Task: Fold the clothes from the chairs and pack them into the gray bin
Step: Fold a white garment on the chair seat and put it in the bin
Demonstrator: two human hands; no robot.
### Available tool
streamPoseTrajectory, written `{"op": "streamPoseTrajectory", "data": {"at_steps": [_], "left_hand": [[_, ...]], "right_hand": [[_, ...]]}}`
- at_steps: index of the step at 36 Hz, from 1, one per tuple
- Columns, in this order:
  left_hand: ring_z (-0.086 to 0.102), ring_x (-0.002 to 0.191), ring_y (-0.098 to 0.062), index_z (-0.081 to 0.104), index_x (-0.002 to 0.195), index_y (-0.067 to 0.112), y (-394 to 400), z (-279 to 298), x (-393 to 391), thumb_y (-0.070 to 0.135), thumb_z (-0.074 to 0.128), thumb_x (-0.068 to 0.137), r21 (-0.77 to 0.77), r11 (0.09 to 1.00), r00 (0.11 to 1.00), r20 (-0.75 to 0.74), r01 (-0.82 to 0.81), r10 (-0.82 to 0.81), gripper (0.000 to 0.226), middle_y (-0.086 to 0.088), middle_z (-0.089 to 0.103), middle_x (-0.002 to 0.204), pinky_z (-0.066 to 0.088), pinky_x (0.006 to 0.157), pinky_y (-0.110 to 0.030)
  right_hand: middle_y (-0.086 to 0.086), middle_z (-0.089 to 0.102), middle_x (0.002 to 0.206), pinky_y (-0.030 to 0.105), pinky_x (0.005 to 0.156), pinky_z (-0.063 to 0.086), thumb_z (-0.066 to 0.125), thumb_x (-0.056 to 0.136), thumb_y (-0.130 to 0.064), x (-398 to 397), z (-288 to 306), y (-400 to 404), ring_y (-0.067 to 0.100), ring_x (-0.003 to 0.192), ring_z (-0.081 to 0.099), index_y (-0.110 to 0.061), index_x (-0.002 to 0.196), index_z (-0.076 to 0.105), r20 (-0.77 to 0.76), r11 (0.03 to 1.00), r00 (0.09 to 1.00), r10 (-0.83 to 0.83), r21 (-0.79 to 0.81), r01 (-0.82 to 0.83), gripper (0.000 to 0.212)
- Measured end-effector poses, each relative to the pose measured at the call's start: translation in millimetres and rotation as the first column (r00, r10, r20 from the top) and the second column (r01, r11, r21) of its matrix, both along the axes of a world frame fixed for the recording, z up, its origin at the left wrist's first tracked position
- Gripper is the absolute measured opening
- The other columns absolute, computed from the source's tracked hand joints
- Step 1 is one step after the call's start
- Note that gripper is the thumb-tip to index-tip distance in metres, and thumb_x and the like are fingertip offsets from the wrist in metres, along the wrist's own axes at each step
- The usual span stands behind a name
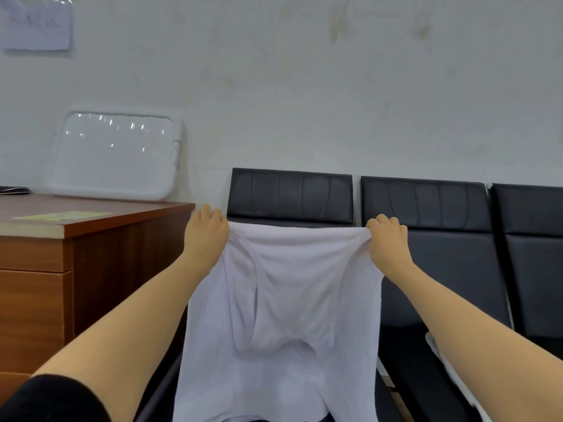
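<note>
We hold the white garment (280, 300) up mid-frame in front of the black chairs (426, 226). Left hand (207, 233) and right hand (388, 239) each pinch a top corner, fingers clamped on cloth. Top edge runs level, body hangs straight down below both hands; neither is nearer. Gray bin not seen.

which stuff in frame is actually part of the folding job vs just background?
Part of the job:
- white garment, held up by its top edge
- left hand and right hand, each gripping a top corner
- black chairs
- second white cloth on the next seat

Just lying about:
- white tray leaning on the wall
- wooden cabinet
- paper on the wall

Gray bin not in view.
</note>
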State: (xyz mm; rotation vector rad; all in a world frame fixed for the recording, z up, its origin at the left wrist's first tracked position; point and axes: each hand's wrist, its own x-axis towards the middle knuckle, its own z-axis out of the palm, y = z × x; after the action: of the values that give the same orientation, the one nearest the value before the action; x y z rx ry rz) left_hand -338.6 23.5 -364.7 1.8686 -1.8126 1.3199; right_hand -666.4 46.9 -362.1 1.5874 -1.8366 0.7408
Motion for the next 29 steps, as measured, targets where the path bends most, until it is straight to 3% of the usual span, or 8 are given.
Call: {"op": "streamPoseTrajectory", "data": {"at_steps": [7, 13, 17, 23, 29], "left_hand": [[0.043, 0.101, -0.02, 0.058, 0.098, 0.015, -1.1, -0.6, -4.2, 0.02, 0.036, 0.093, 0.014, 1.0, 0.992, -0.129, -0.012, 0.013, 0.023, 0.0, 0.053, 0.101, 0.033, 0.083, -0.028], [0.044, 0.096, -0.02, 0.059, 0.095, 0.017, 1.4, -4.2, -8.9, 0.018, 0.041, 0.094, -0.022, 0.999, 0.997, -0.068, -0.025, 0.024, 0.018, 0.0, 0.052, 0.097, 0.035, 0.08, -0.027], [0.044, 0.095, -0.018, 0.056, 0.094, 0.017, 4.5, -2.3, -9.5, 0.009, 0.046, 0.087, -0.006, 0.998, 0.997, -0.056, -0.055, 0.054, 0.014, 0.001, 0.05, 0.095, 0.031, 0.075, -0.026], [0.045, 0.1, -0.02, 0.058, 0.096, 0.016, 15.7, 3.0, -5.4, 0.013, 0.044, 0.091, -0.038, 0.998, 0.996, -0.078, -0.044, 0.041, 0.015, 0.0, 0.055, 0.101, 0.035, 0.08, -0.026], [0.045, 0.095, -0.017, 0.054, 0.095, 0.015, 38.1, 18.5, -5.1, 0.018, 0.039, 0.095, -0.139, 0.989, 0.992, -0.108, 0.056, -0.071, 0.016, -0.001, 0.054, 0.098, 0.037, 0.081, -0.027]], "right_hand": [[0.001, 0.039, 0.093, 0.029, 0.075, 0.02, 0.035, 0.086, 0.0, 0.4, 0.4, 0.5, 0.019, 0.085, 0.03, -0.012, 0.097, 0.05, -0.048, 1.0, 0.999, -0.014, 0.016, 0.015, 0.022], [0.0, 0.037, 0.076, 0.031, 0.077, 0.021, 0.03, 0.094, -0.025, 6.5, 2.0, 8.4, 0.021, 0.085, 0.035, -0.012, 0.07, 0.044, 0.004, 0.994, 0.995, 0.101, 0.041, -0.101, 0.031], [0.001, 0.04, 0.09, 0.032, 0.079, 0.02, 0.03, 0.09, -0.043, 9.2, 2.8, 12.6, 0.021, 0.089, 0.033, -0.016, 0.089, 0.053, -0.015, 0.993, 0.998, 0.06, 0.102, -0.058, 0.035], [0.002, 0.037, 0.092, 0.032, 0.077, 0.02, 0.039, 0.094, -0.026, 9.0, 7.6, 22.4, 0.02, 0.086, 0.032, -0.016, 0.1, 0.06, -0.014, 0.999, 1.0, 0.017, 0.039, -0.017, 0.023], [0.005, 0.038, 0.091, 0.032, 0.077, 0.016, 0.04, 0.093, -0.015, 23.4, 21.5, 44.7, 0.021, 0.087, 0.029, -0.008, 0.092, 0.06, 0.235, 0.977, 0.962, 0.139, -0.192, -0.095, 0.021]]}}
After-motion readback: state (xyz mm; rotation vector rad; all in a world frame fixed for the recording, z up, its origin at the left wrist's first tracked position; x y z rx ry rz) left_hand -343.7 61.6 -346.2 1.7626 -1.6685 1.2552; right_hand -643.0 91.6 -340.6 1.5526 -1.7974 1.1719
